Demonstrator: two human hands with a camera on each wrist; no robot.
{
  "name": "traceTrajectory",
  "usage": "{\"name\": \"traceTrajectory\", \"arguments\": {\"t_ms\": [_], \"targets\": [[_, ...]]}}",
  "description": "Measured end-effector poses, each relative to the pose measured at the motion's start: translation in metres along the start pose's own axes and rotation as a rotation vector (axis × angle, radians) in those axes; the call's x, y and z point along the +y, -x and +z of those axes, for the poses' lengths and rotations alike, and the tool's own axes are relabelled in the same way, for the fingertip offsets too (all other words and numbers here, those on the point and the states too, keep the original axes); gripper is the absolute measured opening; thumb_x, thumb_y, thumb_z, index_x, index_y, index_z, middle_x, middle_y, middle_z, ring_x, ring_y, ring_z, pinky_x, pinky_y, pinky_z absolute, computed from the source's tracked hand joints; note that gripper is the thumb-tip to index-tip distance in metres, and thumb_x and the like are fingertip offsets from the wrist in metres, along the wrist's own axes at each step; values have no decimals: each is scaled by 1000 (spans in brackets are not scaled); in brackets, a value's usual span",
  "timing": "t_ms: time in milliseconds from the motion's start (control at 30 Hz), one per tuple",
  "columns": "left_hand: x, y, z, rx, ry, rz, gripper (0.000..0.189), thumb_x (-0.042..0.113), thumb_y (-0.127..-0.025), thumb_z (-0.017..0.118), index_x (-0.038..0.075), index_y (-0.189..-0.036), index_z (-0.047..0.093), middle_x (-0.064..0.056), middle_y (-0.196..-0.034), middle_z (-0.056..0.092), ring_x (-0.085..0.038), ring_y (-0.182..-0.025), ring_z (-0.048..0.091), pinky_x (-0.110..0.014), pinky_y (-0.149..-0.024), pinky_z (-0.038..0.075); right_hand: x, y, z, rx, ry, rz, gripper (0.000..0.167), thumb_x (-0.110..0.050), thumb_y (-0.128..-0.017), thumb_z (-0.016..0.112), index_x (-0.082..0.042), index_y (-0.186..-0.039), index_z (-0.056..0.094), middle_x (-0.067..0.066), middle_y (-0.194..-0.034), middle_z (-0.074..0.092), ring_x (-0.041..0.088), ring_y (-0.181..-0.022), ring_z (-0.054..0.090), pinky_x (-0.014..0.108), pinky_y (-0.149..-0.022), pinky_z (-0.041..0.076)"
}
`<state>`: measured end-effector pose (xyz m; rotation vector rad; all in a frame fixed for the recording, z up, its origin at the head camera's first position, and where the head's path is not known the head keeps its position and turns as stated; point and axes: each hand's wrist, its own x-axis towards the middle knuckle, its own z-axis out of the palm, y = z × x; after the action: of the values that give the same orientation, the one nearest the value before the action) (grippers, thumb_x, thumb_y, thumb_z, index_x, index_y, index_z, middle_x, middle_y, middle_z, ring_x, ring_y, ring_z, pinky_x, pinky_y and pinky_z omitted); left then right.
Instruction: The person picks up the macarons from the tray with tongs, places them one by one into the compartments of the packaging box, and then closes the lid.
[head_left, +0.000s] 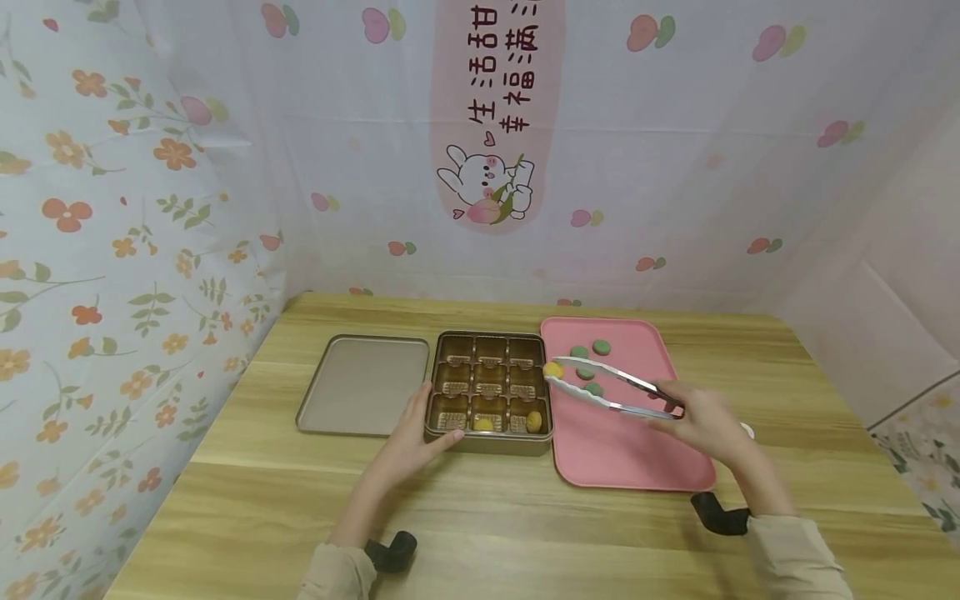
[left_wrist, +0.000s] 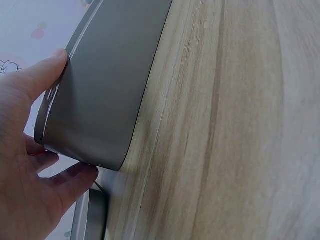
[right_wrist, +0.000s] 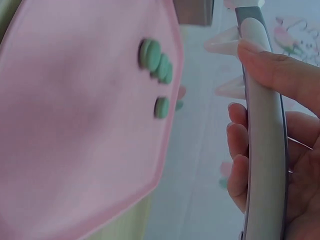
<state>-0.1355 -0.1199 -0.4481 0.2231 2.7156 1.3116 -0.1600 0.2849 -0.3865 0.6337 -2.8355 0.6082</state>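
My left hand grips the front left corner of a brown metal tin; in the left wrist view the thumb presses its rim and the fingers bend round the corner. A gold insert divides the tin into several compartments. One yellow macaron stands on edge in the front right compartment, another lies in the front middle one. With my right hand I hold metal tongs, pale at the tips. Between those tips a yellow macaron is pinched, close by the tin's right rim.
A pink tray lies right of the tin, with several green macarons toward its back. To the tin's left rests a flat metal lid. Patterned cloth hangs behind the wooden table. A small white object peeks out beside the right wrist.
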Motion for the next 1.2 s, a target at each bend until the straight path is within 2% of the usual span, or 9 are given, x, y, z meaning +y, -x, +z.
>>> {"name": "traceTrajectory", "arguments": {"t_ms": [100, 300, 533, 667, 933, 1200], "targets": [[0, 0, 0, -1, 3, -2, 101, 52, -80, 61, 7, -147, 2, -20, -153, 5, -40, -140, 9, -58, -111, 16, -9, -4, 4, -5, -9, -37, 40, -13, -68, 78, -5, -105, 64, 3, -82, 66, 4, -62, 49, 17, -49, 38], [-1, -1, 0, -6, 4, -2, 100, 51, -81, 61, 7, -148, 1, -21, -153, 5, -40, -140, 8, -60, -110, 17, -26, -11, 11, -69, -55, -19, 41, -15, -71, 76, -8, -109, 62, 2, -91, 66, 7, -70, 53, 18, -52, 40], [0, -1, 1, 9, 8, -9, 100, 49, -80, 63, 7, -147, 3, -21, -152, 6, -40, -140, 9, -58, -110, 17, -46, -23, 24, -57, -51, -92, 33, -17, -68, 78, -14, -98, 65, -4, -83, 65, 7, -66, 51, 17, -52, 39], [0, -2, 0, 14, 12, -9, 101, 49, -79, 64, 7, -147, 3, -21, -152, 7, -39, -140, 10, -58, -111, 17, -59, -28, 32, -64, -31, -116, 32, -21, -68, 78, -15, -96, 63, -4, -78, 64, 5, -63, 50, 16, -51, 36], [2, -1, 0, 10, 16, -7, 101, 49, -79, 64, 6, -147, 4, -21, -152, 7, -39, -140, 11, -57, -111, 18, -75, -36, 40, -72, -68, -148, 31, -21, -68, 79, -15, -92, 61, -3, -78, 64, 6, -62, 52, 16, -51, 39], [0, -1, 1, 15, 16, -8, 101, 49, -79, 65, 6, -147, 4, -21, -152, 8, -39, -140, 11, -57, -111, 19, -86, -45, 43, -161, -69, -165, 33, -23, -70, 78, -11, -96, 63, -1, -86, 65, 5, -68, 53, 16, -54, 40]]}}
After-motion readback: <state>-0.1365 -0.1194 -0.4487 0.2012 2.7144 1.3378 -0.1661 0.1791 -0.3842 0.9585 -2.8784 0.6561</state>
